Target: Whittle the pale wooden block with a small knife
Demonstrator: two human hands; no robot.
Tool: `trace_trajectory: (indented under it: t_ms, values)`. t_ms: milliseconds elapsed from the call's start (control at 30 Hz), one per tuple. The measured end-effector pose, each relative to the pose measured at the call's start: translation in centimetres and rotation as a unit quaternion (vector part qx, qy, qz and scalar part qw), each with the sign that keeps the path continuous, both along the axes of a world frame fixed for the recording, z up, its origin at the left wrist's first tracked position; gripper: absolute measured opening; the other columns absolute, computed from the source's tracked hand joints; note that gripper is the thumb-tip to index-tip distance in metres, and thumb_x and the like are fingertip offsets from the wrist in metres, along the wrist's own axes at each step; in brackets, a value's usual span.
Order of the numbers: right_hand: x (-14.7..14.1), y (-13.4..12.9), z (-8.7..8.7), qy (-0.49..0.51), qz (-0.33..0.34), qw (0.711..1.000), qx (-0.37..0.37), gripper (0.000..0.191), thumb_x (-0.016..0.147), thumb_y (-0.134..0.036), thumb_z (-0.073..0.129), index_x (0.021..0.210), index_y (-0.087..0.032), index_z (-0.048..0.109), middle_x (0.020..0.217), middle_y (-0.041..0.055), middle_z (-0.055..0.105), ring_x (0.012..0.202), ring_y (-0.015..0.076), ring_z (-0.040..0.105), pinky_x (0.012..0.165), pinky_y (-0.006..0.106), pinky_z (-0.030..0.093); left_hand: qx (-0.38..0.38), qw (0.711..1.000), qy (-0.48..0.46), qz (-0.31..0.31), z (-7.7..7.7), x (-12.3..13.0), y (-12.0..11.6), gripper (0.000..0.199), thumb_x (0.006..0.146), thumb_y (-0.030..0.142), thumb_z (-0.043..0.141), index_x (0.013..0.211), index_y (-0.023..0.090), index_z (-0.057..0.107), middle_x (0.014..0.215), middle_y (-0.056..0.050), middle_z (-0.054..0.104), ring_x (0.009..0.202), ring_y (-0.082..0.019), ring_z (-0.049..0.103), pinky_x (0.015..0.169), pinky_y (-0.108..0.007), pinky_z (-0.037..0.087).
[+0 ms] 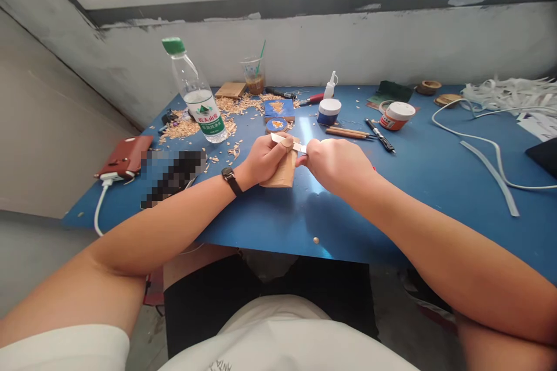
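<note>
Carving posture at a blue tabletop [270, 220], with the water bottle [202, 98] as reference. The wooden block [282, 173] is held over the tabletop, to the right of the bottle and nearer the person. The left hand [265, 161] wraps round the block, fingers curled along its side, its thumb pressed against the flat blade of a knife [301, 148]. The right hand [333, 162] is closed in a fist about the knife, whose handle is mostly hidden; the blade lies across the upper end of the block. Wood shavings [183, 130] surround the bottle's base. Behind it and to the right stands a plastic cup [254, 78] with a green straw. Well to the bottle's right are a blue jar [328, 111] with a white lid and, farther right, an orange jar [393, 120], also white-lidded. A brown case [128, 156] lies left of the bottle and nearer the person.
</note>
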State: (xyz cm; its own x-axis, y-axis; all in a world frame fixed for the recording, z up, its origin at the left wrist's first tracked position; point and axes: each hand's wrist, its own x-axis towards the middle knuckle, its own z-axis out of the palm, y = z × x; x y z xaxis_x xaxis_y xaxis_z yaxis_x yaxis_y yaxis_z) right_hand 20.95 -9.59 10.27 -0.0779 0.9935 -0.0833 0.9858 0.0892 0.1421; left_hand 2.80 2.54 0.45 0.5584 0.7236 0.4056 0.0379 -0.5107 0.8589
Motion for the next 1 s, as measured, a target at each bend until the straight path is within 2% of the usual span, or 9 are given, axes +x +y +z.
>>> trace_trajectory:
  t_ms: [33, 133, 200, 333, 467, 567, 733, 900, 1000]
  values:
    - [0.1, 0.1, 0.1, 0.0, -0.005, 1.0, -0.023, 0.041, 0.133, -0.039, 0.052, 0.124, -0.013, 0.083, 0.103, 0.0242, 0.088, 0.084, 0.0334, 0.078, 0.066, 0.035, 0.028, -0.009, 1.0, 0.003, -0.005, 0.0, 0.0, 0.1, 0.089, 0.107, 0.108, 0.066, 0.092, 0.021, 0.076, 0.093, -0.006, 0.078, 0.084, -0.019, 0.065, 0.085, -0.037, 0.059]
    - [0.7, 0.4, 0.3, -0.014, 0.03, 0.999, -0.029, 0.051, 0.136, -0.051, 0.049, 0.127, -0.012, 0.081, 0.103, 0.022, 0.087, 0.08, 0.0304, 0.072, 0.067, 0.036, 0.023, -0.022, 1.0, 0.009, -0.018, -0.1, 0.0, 0.4, 0.088, 0.105, 0.108, 0.067, 0.093, 0.021, 0.074, 0.093, -0.006, 0.079, 0.084, -0.02, 0.065, 0.084, -0.036, 0.059]
    - [1.3, 0.7, -0.2, -0.031, 0.069, 0.997, 0.0, 0.054, 0.135, -0.056, 0.05, 0.123, -0.013, 0.08, 0.096, 0.0182, 0.083, 0.073, 0.0281, 0.064, 0.067, 0.037, 0.021, -0.018, 0.999, 0.002, -0.037, -0.1, 0.1, 0.5, 0.087, 0.103, 0.108, 0.068, 0.09, 0.022, 0.072, 0.092, -0.007, 0.078, 0.084, -0.02, 0.064, 0.083, -0.038, 0.058]
    - [2.8, 1.6, -2.2, -0.057, 0.147, 0.985, 0.076, 0.061, 0.135, -0.062, 0.047, 0.111, -0.016, 0.078, 0.081, 0.0095, 0.07, 0.064, 0.0238, 0.046, 0.067, 0.036, 0.019, -0.027, 0.996, -0.004, -0.082, -0.2, 0.1, 0.6, 0.089, 0.102, 0.111, 0.066, 0.091, 0.023, 0.073, 0.088, -0.006, 0.074, 0.077, -0.02, 0.059, 0.074, -0.039, 0.054]
    - [3.5, 2.0, -3.2, -0.057, 0.187, 0.974, 0.113, 0.066, 0.136, -0.064, 0.041, 0.109, -0.016, 0.078, 0.079, 0.0069, 0.065, 0.062, 0.0225, 0.043, 0.066, 0.036, 0.019, -0.046, 0.994, 0.0, -0.102, 0.0, 0.0, 0.4, 0.088, 0.102, 0.111, 0.068, 0.101, 0.023, 0.077, 0.087, -0.006, 0.074, 0.074, -0.02, 0.06, 0.068, -0.038, 0.053]
    - [2.7, 1.7, -2.6, -0.05, 0.152, 0.982, 0.097, 0.059, 0.134, -0.058, 0.046, 0.111, -0.014, 0.08, 0.083, 0.0116, 0.072, 0.066, 0.0239, 0.052, 0.066, 0.036, 0.019, -0.043, 0.994, -0.011, -0.104, 0.1, -0.2, 0.3, 0.088, 0.102, 0.11, 0.07, 0.103, 0.022, 0.078, 0.088, -0.007, 0.078, 0.075, -0.021, 0.066, 0.068, -0.037, 0.055]
    - [0.7, 0.8, -1.0, -0.044, 0.071, 0.995, 0.047, 0.041, 0.13, -0.037, 0.052, 0.12, -0.01, 0.081, 0.098, 0.0208, 0.084, 0.075, 0.0271, 0.068, 0.065, 0.036, 0.019, -0.03, 0.997, -0.025, -0.069, -0.2, -0.3, 0.4, 0.09, 0.102, 0.111, 0.072, 0.104, 0.022, 0.079, 0.097, -0.01, 0.085, 0.082, -0.021, 0.074, 0.075, -0.036, 0.059]
    - [0.0, 0.5, -0.3, -0.031, 0.041, 0.998, 0.027, 0.042, 0.13, -0.035, 0.049, 0.125, -0.008, 0.081, 0.105, 0.026, 0.087, 0.082, 0.0293, 0.076, 0.066, 0.034, 0.021, -0.022, 0.999, -0.025, -0.03, -0.6, -0.1, 0.5, 0.091, 0.103, 0.111, 0.071, 0.103, 0.021, 0.08, 0.102, -0.011, 0.088, 0.089, -0.022, 0.077, 0.082, -0.037, 0.063]
    - [0.0, 0.6, -0.1, -0.019, 0.03, 0.999, 0.015, 0.038, 0.128, -0.028, 0.047, 0.126, -0.008, 0.08, 0.11, 0.0277, 0.089, 0.087, 0.0304, 0.08, 0.067, 0.034, 0.022, -0.016, 0.999, -0.025, -0.019, -0.7, 0.1, 0.4, 0.092, 0.103, 0.112, 0.069, 0.102, 0.021, 0.08, 0.102, -0.011, 0.088, 0.09, -0.022, 0.077, 0.085, -0.038, 0.064]
